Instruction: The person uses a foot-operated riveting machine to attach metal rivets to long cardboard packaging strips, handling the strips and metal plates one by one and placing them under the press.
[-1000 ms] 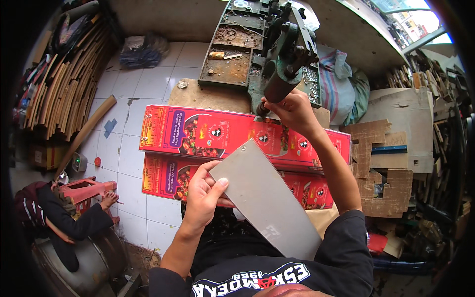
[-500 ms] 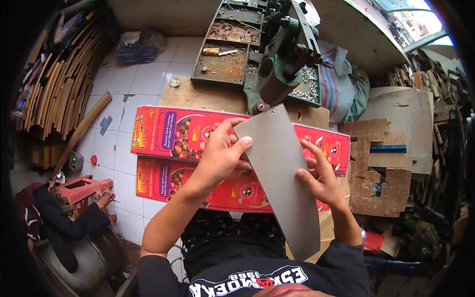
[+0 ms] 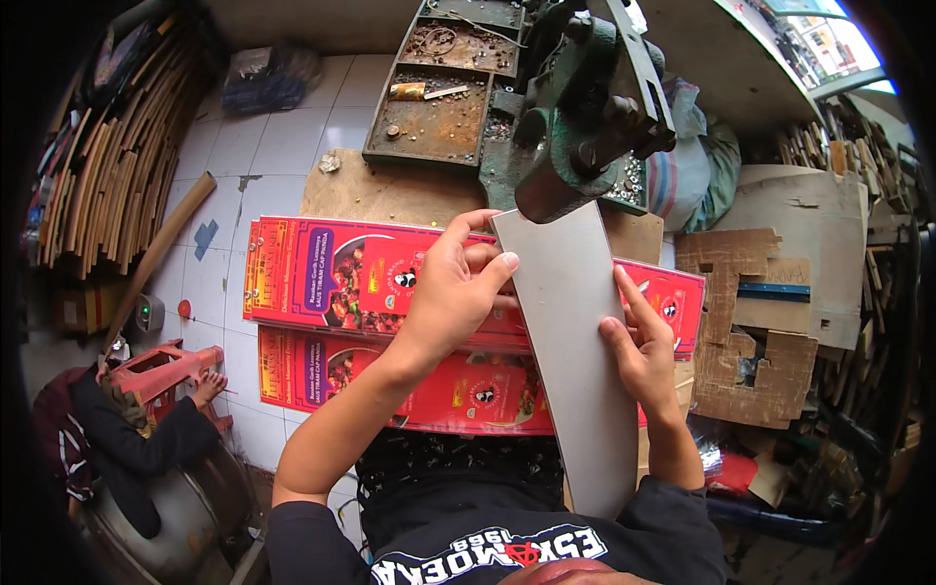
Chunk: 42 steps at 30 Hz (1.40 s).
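A long, flat grey panel point(image 3: 577, 370) is held between my two hands, its far end under the head of a green metal hand press point(image 3: 558, 171). My left hand point(image 3: 450, 285) pinches the panel's left edge near that end, thumb on top. On the right edge rests my right hand point(image 3: 643, 353), its thumb on the face and its fingers partly hidden beneath. Below the panel lie two stacks of red printed sheets, a farther stack point(image 3: 292, 268) and a nearer stack point(image 3: 429, 395). The press head hides the far edge of the panel.
Beside the press is a rusty parts tray point(image 3: 439, 112) with small metal pieces. A wooden board point(image 3: 356, 190) lies beneath the stacks. Cut cardboard point(image 3: 721, 331) is at the right. At the left, another person's sleeve point(image 3: 127, 419) shows near a red stool point(image 3: 161, 375).
The panel's far end has moved from in front of the press to under its head, and the panel has turned straighter. Both hands moved along with it, still gripping its edges.
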Tool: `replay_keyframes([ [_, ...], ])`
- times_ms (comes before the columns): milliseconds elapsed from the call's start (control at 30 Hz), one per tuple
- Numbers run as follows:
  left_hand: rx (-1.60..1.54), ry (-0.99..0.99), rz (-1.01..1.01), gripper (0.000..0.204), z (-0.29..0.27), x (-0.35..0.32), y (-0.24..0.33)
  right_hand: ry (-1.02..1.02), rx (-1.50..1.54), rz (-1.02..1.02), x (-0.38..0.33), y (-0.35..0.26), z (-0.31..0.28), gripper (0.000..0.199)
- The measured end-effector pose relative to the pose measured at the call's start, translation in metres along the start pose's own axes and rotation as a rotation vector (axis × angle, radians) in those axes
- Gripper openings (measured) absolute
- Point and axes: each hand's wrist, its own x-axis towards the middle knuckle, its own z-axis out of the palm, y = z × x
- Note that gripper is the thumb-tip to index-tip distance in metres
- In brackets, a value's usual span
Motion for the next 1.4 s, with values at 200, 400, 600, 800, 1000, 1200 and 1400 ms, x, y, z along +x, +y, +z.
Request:
replay_keyframes([
  [200, 0.037, -0.012, 0.003, 0.051, -0.003, 0.001, 0.000, -0.004, -0.001, 0.030, 0.000, 0.001, -0.001, 0.059],
  [400, 0.014, -0.019, 0.001, 0.051, -0.002, 0.001, 0.000, 0.010, -0.014, 0.026, -0.001, 0.000, 0.000, 0.059],
  [600, 0.032, 0.011, 0.032, 0.053, -0.001, 0.000, -0.002, 0.013, -0.029, 0.004, 0.000, 0.001, 0.001, 0.059],
  [800, 0.043, 0.003, 0.039, 0.052, -0.004, 0.000, -0.003, -0.002, -0.027, 0.027, 0.000, 0.001, 0.001, 0.059],
  [1000, 0.011, 0.005, 0.030, 0.052, 0.000, -0.002, -0.001, 0.014, -0.026, 0.006, -0.002, 0.002, 0.003, 0.059],
  [1200, 0.092, 0.025, 0.069, 0.052, -0.004, -0.002, -0.005, -0.011, 0.010, 0.006, -0.005, 0.004, 0.004, 0.057],
  [1400, -0.027, 0.009, 0.048, 0.051, -0.005, -0.018, -0.004, -0.139, 0.299, 0.082, -0.015, 0.000, -0.006, 0.062],
])
